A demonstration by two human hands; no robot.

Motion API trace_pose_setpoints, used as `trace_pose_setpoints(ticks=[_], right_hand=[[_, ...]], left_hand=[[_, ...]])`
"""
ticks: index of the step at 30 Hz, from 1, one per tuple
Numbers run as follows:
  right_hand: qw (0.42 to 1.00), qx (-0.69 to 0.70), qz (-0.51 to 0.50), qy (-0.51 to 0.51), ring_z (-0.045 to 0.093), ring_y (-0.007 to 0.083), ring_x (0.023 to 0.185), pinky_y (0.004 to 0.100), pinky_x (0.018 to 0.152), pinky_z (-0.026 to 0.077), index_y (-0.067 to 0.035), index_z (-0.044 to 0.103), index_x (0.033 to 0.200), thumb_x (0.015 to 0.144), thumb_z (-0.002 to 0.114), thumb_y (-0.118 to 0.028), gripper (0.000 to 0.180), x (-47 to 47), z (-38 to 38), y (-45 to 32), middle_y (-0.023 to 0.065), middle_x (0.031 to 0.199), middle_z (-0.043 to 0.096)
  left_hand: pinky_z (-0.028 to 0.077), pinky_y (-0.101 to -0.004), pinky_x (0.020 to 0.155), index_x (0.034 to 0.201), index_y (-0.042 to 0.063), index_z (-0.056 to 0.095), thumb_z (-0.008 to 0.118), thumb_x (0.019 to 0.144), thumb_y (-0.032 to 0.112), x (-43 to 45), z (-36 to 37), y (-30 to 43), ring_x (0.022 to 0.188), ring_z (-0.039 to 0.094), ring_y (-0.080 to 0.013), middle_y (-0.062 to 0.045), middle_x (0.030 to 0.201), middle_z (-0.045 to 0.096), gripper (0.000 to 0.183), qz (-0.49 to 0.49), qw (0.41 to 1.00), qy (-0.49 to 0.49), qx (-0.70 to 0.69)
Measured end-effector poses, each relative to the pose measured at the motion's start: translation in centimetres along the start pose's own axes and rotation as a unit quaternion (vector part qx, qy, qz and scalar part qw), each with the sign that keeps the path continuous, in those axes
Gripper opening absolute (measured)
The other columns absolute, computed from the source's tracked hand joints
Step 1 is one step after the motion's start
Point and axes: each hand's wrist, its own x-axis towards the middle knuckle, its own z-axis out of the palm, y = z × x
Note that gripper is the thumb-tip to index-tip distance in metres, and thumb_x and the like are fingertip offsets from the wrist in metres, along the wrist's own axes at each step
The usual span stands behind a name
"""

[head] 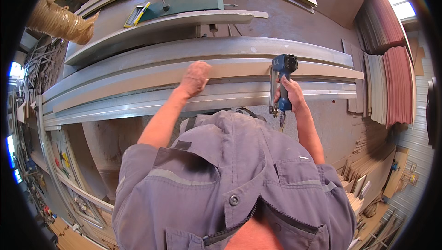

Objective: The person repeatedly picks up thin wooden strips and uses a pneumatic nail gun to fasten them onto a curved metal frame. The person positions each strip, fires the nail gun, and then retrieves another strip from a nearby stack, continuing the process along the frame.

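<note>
A blue pneumatic nailer (284, 81) stands upright in my right hand (292, 93), with its black-capped head over a long, narrow wooden strip (241, 70). An air fitting hangs from the lower end of its handle. The strip lies lengthwise along the metal rails (221, 48) in front of me. My left hand (196, 78), fingers curled, is at the strip's near edge, left of the nailer. Whether its fingers grip anything cannot be seen.
Beyond the rails lie a pale board (165, 22), a green machine housing (193, 3) and a yellow-edged packet (137, 14). A ribbed hose (60, 20) hangs at upper left. Stacked reddish and pale boards (397, 84) stand at right. Wooden strips (362, 170) lie at lower right.
</note>
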Motion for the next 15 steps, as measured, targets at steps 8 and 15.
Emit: trace_pose_setpoints(ticks=[8,15], right_hand=[[1.0,-0.002,0.001,-0.026,0.066,0.021,0.06,0.0352,0.058,0.055,0.0,0.056,0.123,0.103,0.068,-0.048,0.053,-2.0,1.5,0.8,0.0091,0.071,0.062],[1.0,-0.011,-0.002,-0.02,0.066,0.0211,0.06,0.0354,0.058,0.055,-0.001,0.055,0.126,0.104,0.067,-0.049,0.054,0.4,2.1,-0.1,0.0091,0.071,0.062]], left_hand=[[0.048,-0.048,0.11,0.127,0.006,0.058,0.075,0.074,-0.002,-7.2,-5.9,-5.9,0.122,0.06,-0.0381,-0.016,0.126,0.063,0.057,-0.026,0.997,-0.003,0.074],[0.048,-0.0478,0.107,0.122,0.005,0.057,0.081,0.07,0.0,-4.9,-5.1,-4.4,0.12,0.061,-0.0383,-0.015,0.124,0.064,0.058,-0.013,1.0,-0.01,0.02]])
